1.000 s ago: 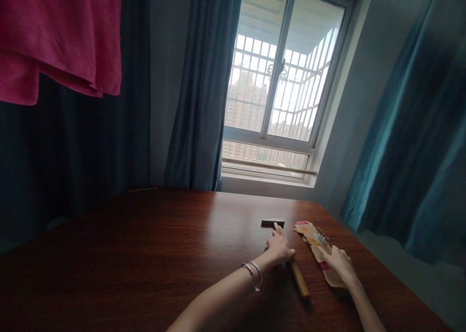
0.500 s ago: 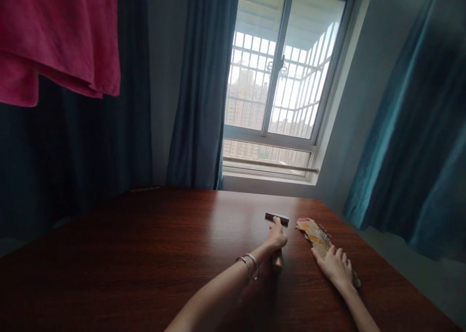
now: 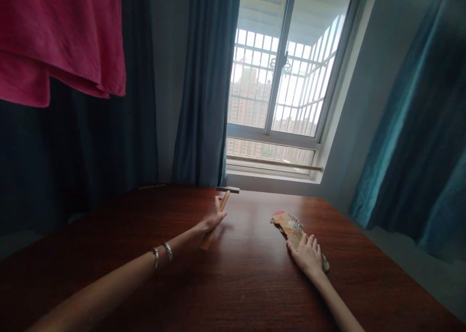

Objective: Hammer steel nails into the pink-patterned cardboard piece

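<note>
My left hand (image 3: 215,218) is closed round the wooden handle of a hammer (image 3: 207,240). Its dark metal head points toward the window, raised above the table (image 3: 233,293). Farther right, my right hand (image 3: 308,255) lies over the near part of a worn, tan nail-studded strip (image 3: 287,224), thumb along its left edge and fingers draped across it. Thin metal nails (image 3: 296,223) stick up from the strip just beyond my fingertips. The strip's far end is pink, with orange streaks below; my palm hides part of it.
A barred window (image 3: 269,79) stands beyond the table's far edge. Blue curtains (image 3: 204,89) hang at the left, with another curtain (image 3: 407,123) at the right. A pink cloth (image 3: 73,41) hangs at upper left. The table's right edge runs past my right forearm.
My left hand has swung left and upward with the hammer, away from the strip. My right hand and the nail-studded strip have shifted left together.
</note>
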Demonstrator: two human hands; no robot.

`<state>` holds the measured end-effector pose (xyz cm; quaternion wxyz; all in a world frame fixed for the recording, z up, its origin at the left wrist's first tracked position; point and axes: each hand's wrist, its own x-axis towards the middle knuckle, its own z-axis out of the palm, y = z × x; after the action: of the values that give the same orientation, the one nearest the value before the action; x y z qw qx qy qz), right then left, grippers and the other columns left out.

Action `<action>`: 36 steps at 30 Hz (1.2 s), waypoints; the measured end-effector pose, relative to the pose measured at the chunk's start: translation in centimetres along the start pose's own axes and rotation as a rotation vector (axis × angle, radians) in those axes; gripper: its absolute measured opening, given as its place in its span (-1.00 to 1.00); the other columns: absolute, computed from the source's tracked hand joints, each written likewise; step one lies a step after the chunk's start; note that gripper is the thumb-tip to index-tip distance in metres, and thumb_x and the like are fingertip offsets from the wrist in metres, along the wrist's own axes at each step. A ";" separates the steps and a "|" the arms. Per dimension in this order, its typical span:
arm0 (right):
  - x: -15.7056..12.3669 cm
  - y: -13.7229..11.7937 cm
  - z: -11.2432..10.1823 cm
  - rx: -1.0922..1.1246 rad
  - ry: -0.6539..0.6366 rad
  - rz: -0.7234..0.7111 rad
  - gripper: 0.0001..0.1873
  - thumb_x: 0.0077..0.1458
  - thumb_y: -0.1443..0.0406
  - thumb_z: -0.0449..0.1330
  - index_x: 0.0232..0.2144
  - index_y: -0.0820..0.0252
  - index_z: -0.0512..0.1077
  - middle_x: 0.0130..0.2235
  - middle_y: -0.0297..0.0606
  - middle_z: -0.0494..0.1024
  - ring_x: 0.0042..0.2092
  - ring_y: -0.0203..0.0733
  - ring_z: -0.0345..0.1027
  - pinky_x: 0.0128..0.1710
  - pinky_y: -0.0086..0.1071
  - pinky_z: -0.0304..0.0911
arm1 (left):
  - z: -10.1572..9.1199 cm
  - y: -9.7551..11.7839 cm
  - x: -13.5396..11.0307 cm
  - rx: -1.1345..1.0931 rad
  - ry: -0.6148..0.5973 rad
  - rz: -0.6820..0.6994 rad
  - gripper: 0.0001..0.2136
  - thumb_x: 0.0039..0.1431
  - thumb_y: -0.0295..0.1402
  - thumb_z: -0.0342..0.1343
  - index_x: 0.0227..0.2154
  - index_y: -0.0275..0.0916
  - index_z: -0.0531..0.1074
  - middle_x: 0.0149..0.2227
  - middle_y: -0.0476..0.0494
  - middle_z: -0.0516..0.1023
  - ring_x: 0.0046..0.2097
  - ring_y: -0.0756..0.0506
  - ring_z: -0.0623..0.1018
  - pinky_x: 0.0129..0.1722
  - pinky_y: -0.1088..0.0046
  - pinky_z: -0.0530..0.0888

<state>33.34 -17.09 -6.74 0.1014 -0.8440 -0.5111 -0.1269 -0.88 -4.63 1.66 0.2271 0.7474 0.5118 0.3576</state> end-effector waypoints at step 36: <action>-4.4 -31.8 -2.8 0.535 -0.169 -1.013 -0.12 -0.04 -0.18 -0.05 0.15 0.31 0.05 0.22 0.09 0.02 0.23 0.09 -0.16 0.15 -0.13 -0.18 | -21.2 -19.9 -10.9 0.504 0.197 -0.359 -0.71 -0.09 -0.37 -0.04 -0.27 -0.20 0.03 -0.48 0.04 0.29 -0.41 -0.08 0.43 -0.35 0.45 0.28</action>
<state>2.84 -7.03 -4.16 0.1967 -0.4462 -0.8721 0.0417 -31.58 -7.88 -2.08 0.0436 0.6399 0.7273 0.2443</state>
